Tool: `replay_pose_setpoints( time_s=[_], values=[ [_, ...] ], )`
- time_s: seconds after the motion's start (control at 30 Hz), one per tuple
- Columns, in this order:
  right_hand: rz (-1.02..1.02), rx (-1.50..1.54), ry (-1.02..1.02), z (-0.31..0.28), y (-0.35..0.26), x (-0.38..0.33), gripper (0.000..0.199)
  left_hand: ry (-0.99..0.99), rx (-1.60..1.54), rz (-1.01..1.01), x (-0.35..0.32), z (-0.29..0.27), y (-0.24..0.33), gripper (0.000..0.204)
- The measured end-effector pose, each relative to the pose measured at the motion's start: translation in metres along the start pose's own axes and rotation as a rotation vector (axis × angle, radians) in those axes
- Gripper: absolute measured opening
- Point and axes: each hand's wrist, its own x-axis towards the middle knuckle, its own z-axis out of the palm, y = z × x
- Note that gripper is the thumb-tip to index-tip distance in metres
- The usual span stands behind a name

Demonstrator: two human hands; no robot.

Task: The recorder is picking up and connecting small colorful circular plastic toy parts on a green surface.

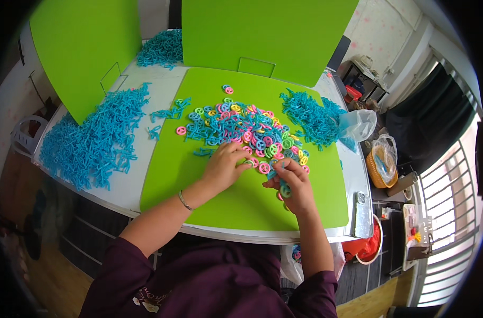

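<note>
My left hand [225, 165] is at the near edge of a pile of small spoked plastic wheels [263, 167] in pink, green, yellow and blue. Its thumb and forefinger are closed around a small wheel [249, 163], partly covered by the fingertips. To its right, my right hand [293, 185] is closed, with a blue plastic piece [272, 173] pinched at the fingertips. A green wheel [285, 190] shows against the lower fingers of that hand. Small blue branched pieces [225, 130] lie mixed among the wheels.
A green mat [220, 209] covers the middle of the white table [114, 195]. Blue pieces are heaped at the left [93, 140], far back [162, 49] and right [310, 117]. Green boards [268, 37] stand behind. A clear bag [358, 124] and a phone [362, 214] lie at the right.
</note>
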Motion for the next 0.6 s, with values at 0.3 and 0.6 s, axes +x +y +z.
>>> replay_pose_setpoints(
  time_s=[0.3,0.6],
  values=[
    [0.134,-0.033,-0.068,-0.003,0.013,0.006,0.009,-0.17,-1.413,-0.828,-0.008,-0.02,0.022,0.018],
    [-0.108,-0.361,-0.114,0.004,0.023,0.0,0.009,-0.3,-1.553,-1.001,-0.012,-0.027,0.026,0.012]
  ],
)
